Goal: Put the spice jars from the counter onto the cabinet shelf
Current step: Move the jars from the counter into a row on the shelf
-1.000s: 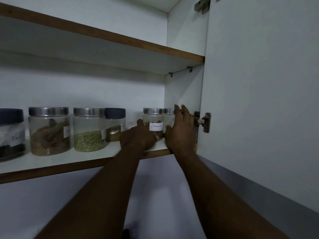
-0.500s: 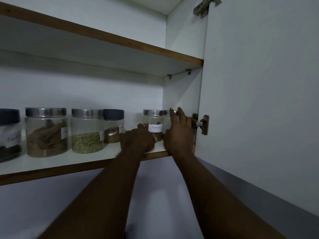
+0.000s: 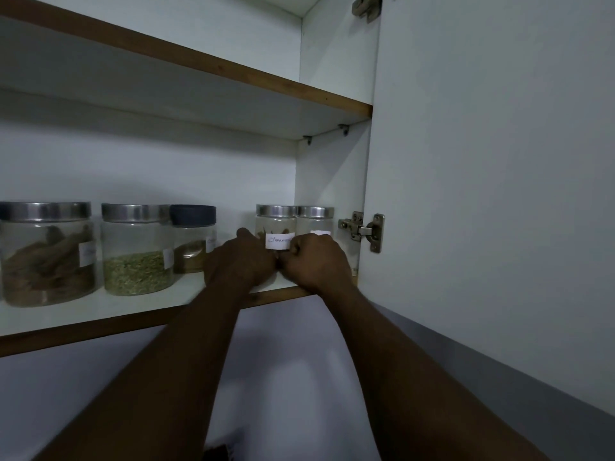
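A white wall cabinet (image 3: pixel 166 168) fills the view in dim, bluish light. Its plain white door (image 3: pixel 499 161) stands open. Left of the door run two white shelves with brown wooden front edges, the upper shelf (image 3: pixel 233 69) and the lower shelf (image 3: pixel 100 331). A top hinge (image 3: pixel 366 6) and a lower hinge (image 3: pixel 362 231) sit on the door's left edge, with two shelf pins (image 3: pixel 345 129) between them. A pale wall (image 3: pixel 100 394) lies below and left of the door.
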A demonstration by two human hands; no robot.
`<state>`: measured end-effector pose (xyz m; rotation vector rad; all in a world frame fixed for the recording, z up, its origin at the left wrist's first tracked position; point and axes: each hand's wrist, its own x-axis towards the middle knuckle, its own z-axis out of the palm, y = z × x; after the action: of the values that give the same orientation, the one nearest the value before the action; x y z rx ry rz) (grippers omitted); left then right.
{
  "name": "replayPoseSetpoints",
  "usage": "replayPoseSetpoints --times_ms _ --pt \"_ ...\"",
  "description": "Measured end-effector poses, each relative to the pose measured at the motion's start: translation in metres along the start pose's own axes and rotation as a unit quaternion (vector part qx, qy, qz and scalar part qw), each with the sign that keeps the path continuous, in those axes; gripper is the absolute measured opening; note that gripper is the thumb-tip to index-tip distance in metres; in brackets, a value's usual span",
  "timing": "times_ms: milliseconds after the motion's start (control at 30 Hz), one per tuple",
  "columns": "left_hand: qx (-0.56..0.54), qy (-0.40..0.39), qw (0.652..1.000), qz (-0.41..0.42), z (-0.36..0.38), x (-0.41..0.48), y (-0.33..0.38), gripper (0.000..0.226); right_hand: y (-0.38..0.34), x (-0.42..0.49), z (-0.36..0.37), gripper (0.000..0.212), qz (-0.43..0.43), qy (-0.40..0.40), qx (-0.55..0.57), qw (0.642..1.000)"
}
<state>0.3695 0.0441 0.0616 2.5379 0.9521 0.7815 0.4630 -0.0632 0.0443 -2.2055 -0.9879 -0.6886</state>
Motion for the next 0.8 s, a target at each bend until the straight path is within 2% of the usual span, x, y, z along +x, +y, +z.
replayPoseSetpoints --times_ms 167,567,700,800 --pt "0.011 0.006 1.0 0.009 -0.003 -0.007 0.004 0.052 0.004 0.006 0.0 0.049 0.021 -0.048 0.04 0.998" --pt "0.013 0.023 1.0 0.015 -0.004 -0.012 0.005 0.053 0.007 0.005 -0.001 0.053 -0.001 -0.054 0.07 0.996" --pt "-0.01 0.037 0.999 0.008 -0.003 -0.011 0.003 0.061 0.007 0.007 -0.002 0.054 -0.003 -0.06 0.073 0.996" --pt "-0.042 0.058 0.997 -0.015 -0.005 -0.011 0.001 0.059 0.005 0.005 -0.006 0.055 0.004 -0.062 0.082 0.995"
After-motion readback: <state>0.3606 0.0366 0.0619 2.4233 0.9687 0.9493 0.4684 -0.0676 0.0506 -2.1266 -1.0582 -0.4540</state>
